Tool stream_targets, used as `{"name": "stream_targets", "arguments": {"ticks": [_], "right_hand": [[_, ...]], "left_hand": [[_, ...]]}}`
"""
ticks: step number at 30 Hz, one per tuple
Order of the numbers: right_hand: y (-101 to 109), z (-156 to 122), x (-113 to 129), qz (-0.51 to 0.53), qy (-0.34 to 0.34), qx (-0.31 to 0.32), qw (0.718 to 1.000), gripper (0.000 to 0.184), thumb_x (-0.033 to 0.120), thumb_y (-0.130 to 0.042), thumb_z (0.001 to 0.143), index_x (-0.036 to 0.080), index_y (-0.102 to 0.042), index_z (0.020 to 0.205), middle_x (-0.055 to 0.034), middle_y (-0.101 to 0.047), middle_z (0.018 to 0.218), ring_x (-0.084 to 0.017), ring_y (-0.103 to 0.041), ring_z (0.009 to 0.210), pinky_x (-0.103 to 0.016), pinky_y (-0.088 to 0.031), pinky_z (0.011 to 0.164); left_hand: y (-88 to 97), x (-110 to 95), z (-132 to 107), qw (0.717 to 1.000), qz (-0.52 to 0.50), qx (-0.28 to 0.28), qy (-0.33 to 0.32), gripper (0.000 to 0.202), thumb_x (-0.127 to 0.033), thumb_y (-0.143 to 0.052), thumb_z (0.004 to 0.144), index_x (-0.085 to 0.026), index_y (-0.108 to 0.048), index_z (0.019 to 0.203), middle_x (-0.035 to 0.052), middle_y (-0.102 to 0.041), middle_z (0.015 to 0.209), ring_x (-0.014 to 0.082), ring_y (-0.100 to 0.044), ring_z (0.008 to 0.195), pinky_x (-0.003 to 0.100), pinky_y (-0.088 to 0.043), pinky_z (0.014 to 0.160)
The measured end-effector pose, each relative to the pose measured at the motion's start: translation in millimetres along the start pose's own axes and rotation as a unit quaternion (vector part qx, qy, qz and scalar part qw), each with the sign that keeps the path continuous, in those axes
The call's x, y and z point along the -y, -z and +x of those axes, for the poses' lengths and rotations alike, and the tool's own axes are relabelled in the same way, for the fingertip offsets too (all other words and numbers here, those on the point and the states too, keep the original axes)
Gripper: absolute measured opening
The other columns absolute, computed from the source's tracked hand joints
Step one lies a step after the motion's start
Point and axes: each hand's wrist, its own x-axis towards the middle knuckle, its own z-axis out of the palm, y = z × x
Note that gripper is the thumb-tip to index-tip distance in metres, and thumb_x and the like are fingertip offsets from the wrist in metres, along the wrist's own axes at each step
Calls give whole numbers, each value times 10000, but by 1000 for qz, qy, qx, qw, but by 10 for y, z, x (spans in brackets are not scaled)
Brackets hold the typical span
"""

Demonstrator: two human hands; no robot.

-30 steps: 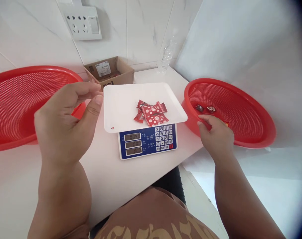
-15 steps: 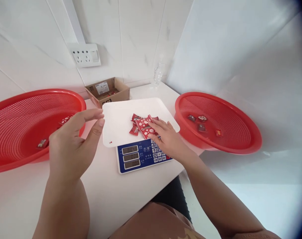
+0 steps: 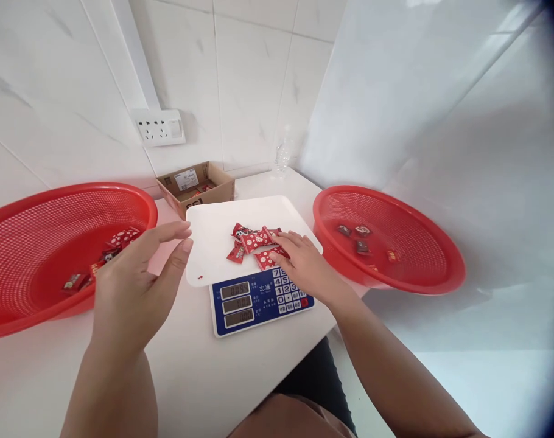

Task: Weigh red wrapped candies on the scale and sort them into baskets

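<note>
Red wrapped candies [image 3: 255, 241], some with white spots, lie in a small pile on the white pan [image 3: 208, 234] of a digital scale [image 3: 263, 304] with a blue panel. Over the right side of that pile rests my right hand [image 3: 307, 267], its fingers stretched out and thumb apart, touching the spotted packets. My left hand [image 3: 137, 280] is raised by the pan's left edge, thumb and forefinger apart with nothing between them; its other fingers are mostly hidden. Digits show on the scale's displays, too blurred to read surely.
Red mesh baskets stand on both sides: the left basket [image 3: 35, 207] and the right basket [image 3: 423, 237], each with several wrapped candies. Behind the scale are an open cardboard box [image 3: 197, 185] and a clear plastic bottle [image 3: 283, 155]. A wall socket [image 3: 161, 128] is above the box.
The spotted packets under my right hand have spread apart, one now angled above the other. The view has tilted up slightly. My left hand keeps its pose.
</note>
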Motion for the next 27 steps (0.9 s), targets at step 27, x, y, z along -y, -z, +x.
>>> {"name": "stream_targets", "arguments": {"ticks": [27], "right_hand": [[-50,272,293,20,113,45,992,452,499,-527,862,264,-587,1244,-58,-444,1442,-339,-221,1400,-605,-143,1108]], "left_hand": [[-40,40,9,998,-24,29,-40,208,-381,-539,850,-312,-642,1017,-17,-726,1016,84,-546,422,238,-478,483]]}}
